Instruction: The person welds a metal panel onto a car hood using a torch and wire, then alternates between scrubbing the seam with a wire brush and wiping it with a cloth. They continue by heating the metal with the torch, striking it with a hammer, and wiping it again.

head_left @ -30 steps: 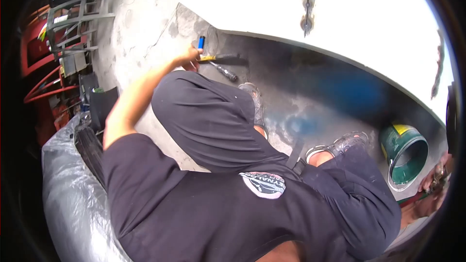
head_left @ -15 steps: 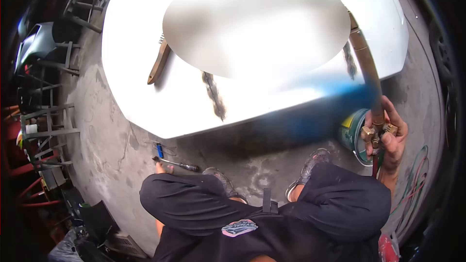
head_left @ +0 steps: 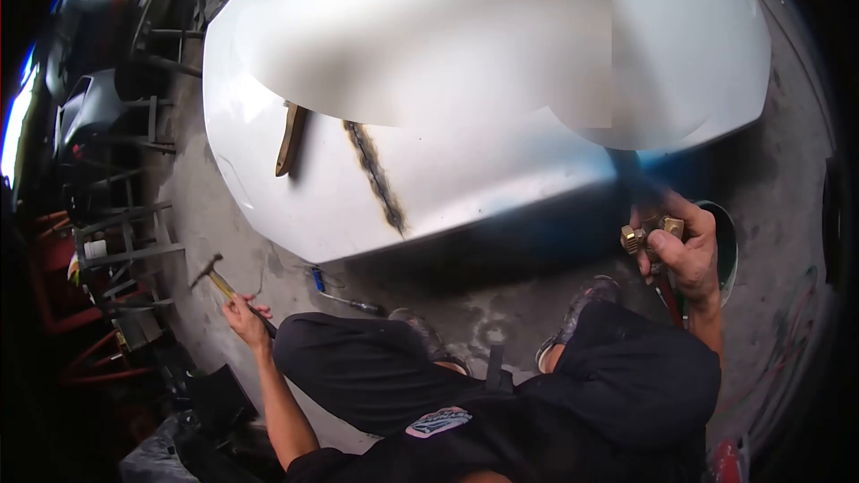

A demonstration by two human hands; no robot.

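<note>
My left hand [head_left: 243, 317] is closed around the handle of a hammer [head_left: 213, 274], held off to the left of my knee with its head pointing away. My right hand [head_left: 693, 250] grips a gas torch [head_left: 656, 234] by its brass valve knobs. Its tube reaches toward a white car hood [head_left: 465, 183], where a blurred patch hides the tip. A dark, scorched weld seam [head_left: 374, 177] runs across the hood's near left part. Left of that seam lies a wooden-handled brush [head_left: 289, 140], its head covered by the blur.
Behind my right hand stands a green bucket [head_left: 727, 246]. A thin tool with a dark handle [head_left: 358, 306] and a blue object [head_left: 318, 279] lie on the concrete floor. Metal stands [head_left: 134, 250] line the left side. Hoses [head_left: 787, 349] trail on the floor at right.
My left hand has risen from beside my knee and moved left, now showing the hammer. My right hand has shifted left and slightly down with the torch. The hood's glare has dimmed.
</note>
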